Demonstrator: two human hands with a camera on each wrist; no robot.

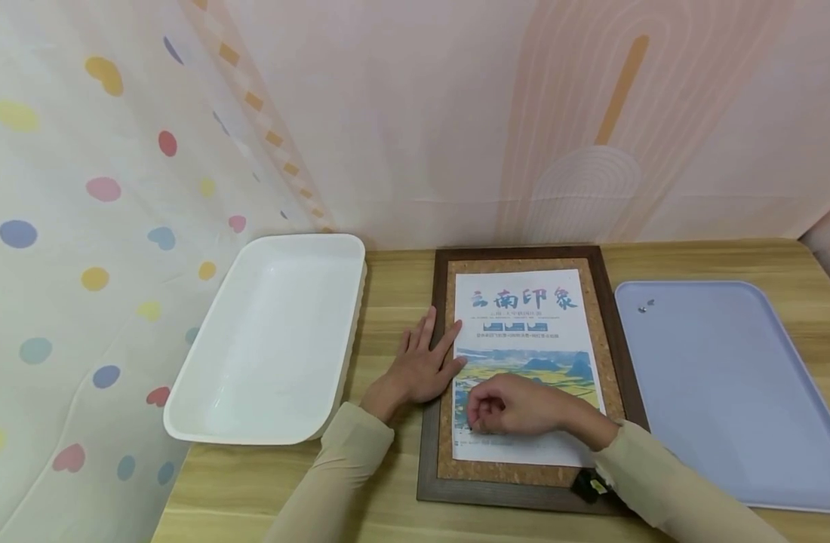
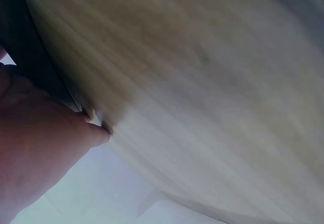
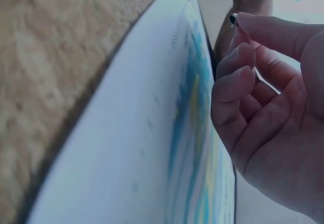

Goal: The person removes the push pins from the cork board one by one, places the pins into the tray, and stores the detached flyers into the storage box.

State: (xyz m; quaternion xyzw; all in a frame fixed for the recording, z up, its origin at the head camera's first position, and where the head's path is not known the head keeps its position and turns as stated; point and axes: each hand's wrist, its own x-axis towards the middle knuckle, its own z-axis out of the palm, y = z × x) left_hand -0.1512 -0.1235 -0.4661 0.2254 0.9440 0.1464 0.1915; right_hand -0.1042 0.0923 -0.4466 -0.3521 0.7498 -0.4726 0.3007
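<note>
A printed poster (image 1: 524, 366) with large characters and a landscape lies on a cork board (image 1: 517, 473) in a dark wooden frame (image 1: 426, 460). My left hand (image 1: 415, 369) is spread over the frame's left side, its thumb and index finger reaching the poster's left edge. Over the lower left part of the poster, my right hand (image 1: 517, 407) pinches a small shiny thumbtack (image 3: 233, 19) between thumb and index finger. Its other fingers are curled in toward the palm. The tack's point is hidden in the head view.
A deep white tray (image 1: 350, 339) stands on the wooden table (image 1: 395, 302) at the left. To the right lies a flat pale-blue tray (image 1: 720, 377), with small shiny pieces (image 1: 644, 307) near its upper left corner. Patterned cloth (image 1: 422, 151) hangs behind the table.
</note>
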